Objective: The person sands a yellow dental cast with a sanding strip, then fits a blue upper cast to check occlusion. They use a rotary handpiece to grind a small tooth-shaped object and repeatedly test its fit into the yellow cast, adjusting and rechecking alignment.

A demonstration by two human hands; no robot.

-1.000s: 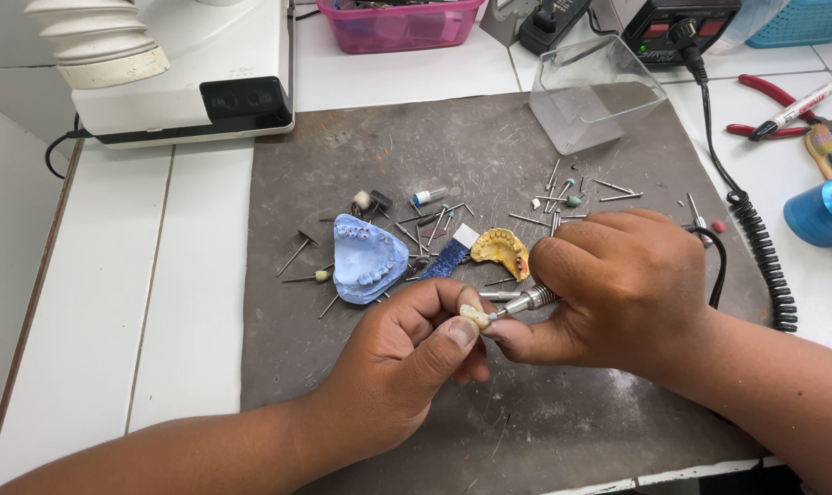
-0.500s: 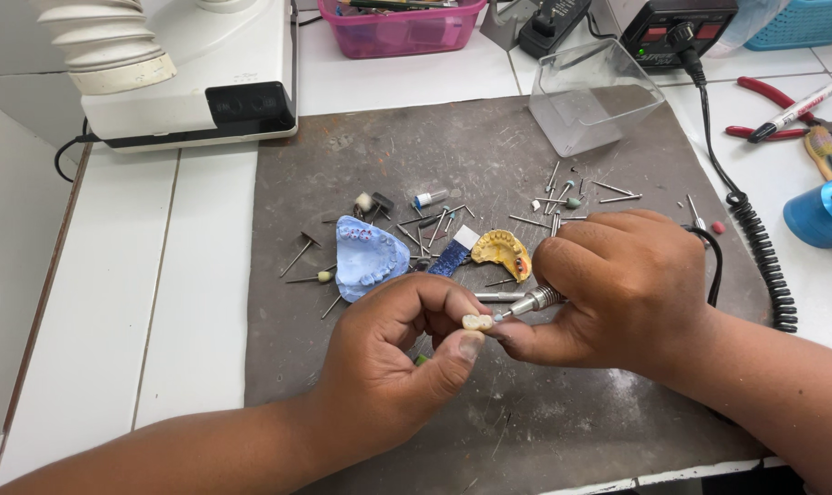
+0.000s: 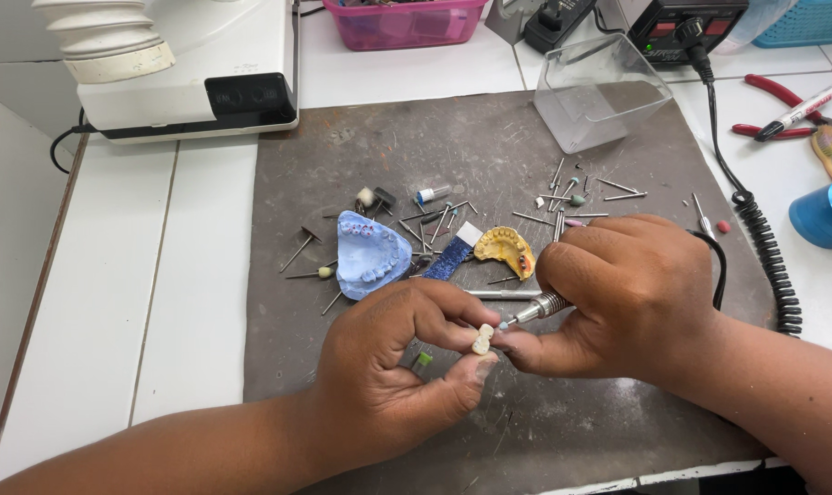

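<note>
My left hand [image 3: 399, 367] pinches a small cream tooth-shaped piece [image 3: 483, 339] between thumb and fingers, above a grey work mat [image 3: 489, 147]. My right hand [image 3: 631, 298] grips a metal rotary handpiece [image 3: 537, 310], and its small bur tip touches the piece. A black coiled cable [image 3: 769, 261] runs from that hand to the back right. Behind my hands lie a blue dental cast [image 3: 370, 254] and a yellow one [image 3: 506, 247]. A small green bit [image 3: 421, 360] shows beneath my left fingers.
Several loose burs and pins [image 3: 576, 197] are scattered over the mat. A clear plastic box [image 3: 604, 92] stands at the back right, a white machine [image 3: 196, 73] at the back left, a pink basket [image 3: 407, 20] behind. Red pliers [image 3: 782, 96] and a blue cup [image 3: 824, 215] lie right.
My hands have stayed together over the mat. The left fingers have turned the small piece slightly against the bur tip.
</note>
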